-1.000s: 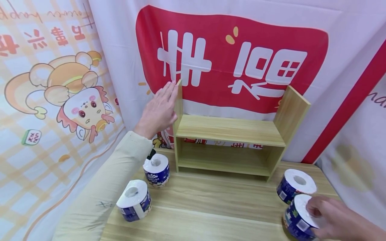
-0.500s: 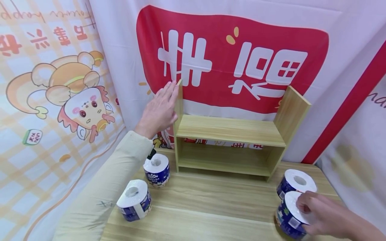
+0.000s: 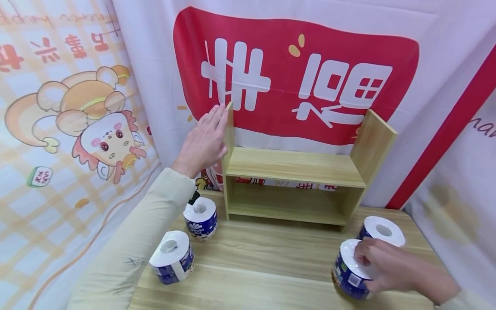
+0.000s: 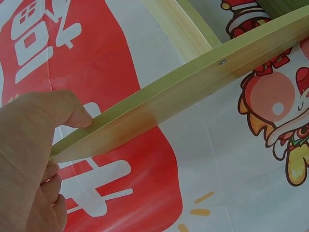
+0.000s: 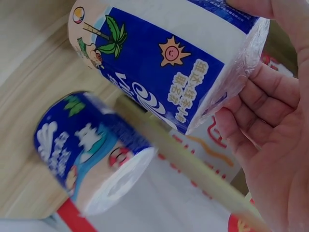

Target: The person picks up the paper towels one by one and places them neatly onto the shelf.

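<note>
A small wooden desk shelf (image 3: pixel 294 165) stands at the back of the table. My left hand (image 3: pixel 203 140) grips the upper part of its left side panel; in the left wrist view, the thumb lies on one side of the panel (image 4: pixel 140 113) and bent fingers on the other. With my right hand (image 3: pixel 391 267) I hold a blue-and-white toilet paper roll (image 3: pixel 348 275) by its top, fingers at the core hole and thumb at the side. Its printed wrapper shows in the right wrist view. Just behind it is a second roll (image 3: pixel 383 231), partly covered by the hand.
Two more toilet paper rolls stand on the left: one near the shelf's left foot (image 3: pixel 201 221), another closer to me (image 3: pixel 172 260) beside my sleeve. The wooden table (image 3: pixel 263 275) runs between the rolls. Printed cloth (image 3: pixel 310 26) hangs behind and at both sides.
The right hand has moved left with its toilet paper roll, slightly towards the shelf. My left hand stays on the shelf's side panel.
</note>
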`<action>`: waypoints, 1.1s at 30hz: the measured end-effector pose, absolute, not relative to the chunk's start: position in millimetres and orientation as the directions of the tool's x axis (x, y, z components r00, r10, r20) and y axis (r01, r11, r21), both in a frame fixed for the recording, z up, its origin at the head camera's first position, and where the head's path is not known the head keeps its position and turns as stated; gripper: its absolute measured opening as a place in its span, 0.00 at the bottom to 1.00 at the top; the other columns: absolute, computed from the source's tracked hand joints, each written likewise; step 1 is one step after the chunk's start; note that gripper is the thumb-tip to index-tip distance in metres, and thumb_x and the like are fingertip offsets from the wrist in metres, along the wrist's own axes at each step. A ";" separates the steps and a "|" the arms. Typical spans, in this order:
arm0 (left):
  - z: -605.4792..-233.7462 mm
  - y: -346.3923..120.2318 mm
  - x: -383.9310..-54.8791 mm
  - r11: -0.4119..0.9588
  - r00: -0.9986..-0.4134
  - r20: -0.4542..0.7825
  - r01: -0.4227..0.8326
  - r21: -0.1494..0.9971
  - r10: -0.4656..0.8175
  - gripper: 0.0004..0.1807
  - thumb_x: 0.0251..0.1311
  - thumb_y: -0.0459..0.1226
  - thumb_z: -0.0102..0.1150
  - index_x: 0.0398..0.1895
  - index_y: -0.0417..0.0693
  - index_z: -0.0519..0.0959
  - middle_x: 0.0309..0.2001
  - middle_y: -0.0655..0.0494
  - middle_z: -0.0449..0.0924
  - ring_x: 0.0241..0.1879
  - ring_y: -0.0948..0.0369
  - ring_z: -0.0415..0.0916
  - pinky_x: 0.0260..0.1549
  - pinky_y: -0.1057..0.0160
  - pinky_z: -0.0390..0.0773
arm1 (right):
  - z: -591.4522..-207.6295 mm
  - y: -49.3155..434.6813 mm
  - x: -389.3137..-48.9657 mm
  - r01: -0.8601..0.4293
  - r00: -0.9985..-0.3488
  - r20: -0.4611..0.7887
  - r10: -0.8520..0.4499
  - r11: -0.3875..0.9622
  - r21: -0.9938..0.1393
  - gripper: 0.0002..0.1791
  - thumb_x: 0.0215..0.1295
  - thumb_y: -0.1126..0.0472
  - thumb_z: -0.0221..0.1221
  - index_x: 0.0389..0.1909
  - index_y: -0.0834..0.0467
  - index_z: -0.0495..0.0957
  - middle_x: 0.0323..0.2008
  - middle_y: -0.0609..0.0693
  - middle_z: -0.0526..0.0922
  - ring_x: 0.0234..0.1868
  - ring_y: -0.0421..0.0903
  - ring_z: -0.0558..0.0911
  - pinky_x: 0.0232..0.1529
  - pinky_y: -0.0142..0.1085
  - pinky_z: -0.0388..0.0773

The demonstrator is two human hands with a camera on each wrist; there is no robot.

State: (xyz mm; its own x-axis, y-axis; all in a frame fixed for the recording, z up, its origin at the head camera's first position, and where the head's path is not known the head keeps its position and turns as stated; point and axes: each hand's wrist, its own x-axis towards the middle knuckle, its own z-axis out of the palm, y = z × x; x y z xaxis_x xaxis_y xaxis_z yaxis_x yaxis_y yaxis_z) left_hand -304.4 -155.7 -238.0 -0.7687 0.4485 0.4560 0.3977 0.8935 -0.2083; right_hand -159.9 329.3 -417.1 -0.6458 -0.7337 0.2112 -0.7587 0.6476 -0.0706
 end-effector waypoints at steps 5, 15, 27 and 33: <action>-237.8 -155.6 -304.1 0.893 -0.771 0.452 0.402 -0.201 0.449 0.50 0.68 0.42 0.63 0.85 0.37 0.47 0.86 0.40 0.45 0.86 0.45 0.45 0.83 0.48 0.56 | -414.6 311.4 -166.9 -0.814 -0.571 0.244 -0.784 0.579 -0.042 0.27 0.33 0.49 0.80 0.29 0.41 0.70 0.30 0.30 0.66 0.34 0.26 0.63 0.31 0.21 0.60; -236.4 -155.0 -303.9 0.893 -0.764 0.465 0.400 -0.204 0.448 0.50 0.67 0.41 0.64 0.85 0.36 0.48 0.86 0.39 0.47 0.86 0.44 0.46 0.83 0.48 0.56 | -403.3 281.9 -173.3 -0.840 -0.534 0.245 -0.809 0.540 -0.050 0.26 0.34 0.50 0.79 0.27 0.42 0.68 0.28 0.31 0.65 0.33 0.27 0.64 0.31 0.21 0.61; -237.7 -157.0 -302.7 0.895 -0.767 0.461 0.401 -0.196 0.445 0.50 0.67 0.42 0.64 0.85 0.37 0.48 0.86 0.41 0.46 0.86 0.45 0.46 0.83 0.49 0.56 | -393.6 262.7 -179.1 -0.842 -0.536 0.218 -0.816 0.533 -0.077 0.25 0.35 0.51 0.78 0.25 0.44 0.68 0.27 0.33 0.66 0.32 0.28 0.65 0.30 0.21 0.63; -238.0 -157.9 -301.3 0.896 -0.765 0.468 0.400 -0.193 0.443 0.51 0.67 0.42 0.64 0.86 0.39 0.47 0.87 0.42 0.46 0.86 0.46 0.45 0.83 0.50 0.55 | -383.7 256.0 -182.2 -0.819 -0.573 0.185 -0.799 0.565 -0.095 0.23 0.39 0.50 0.78 0.27 0.44 0.70 0.28 0.34 0.68 0.32 0.29 0.66 0.28 0.22 0.65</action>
State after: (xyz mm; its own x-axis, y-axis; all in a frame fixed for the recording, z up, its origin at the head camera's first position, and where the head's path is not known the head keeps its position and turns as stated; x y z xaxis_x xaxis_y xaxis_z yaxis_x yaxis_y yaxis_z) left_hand -301.3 -157.9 -238.0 -0.7648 0.4429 0.4678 0.4004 0.8957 -0.1934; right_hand -182.2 256.0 -383.7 -0.5726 -0.7987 0.1851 -0.8193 0.5654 -0.0949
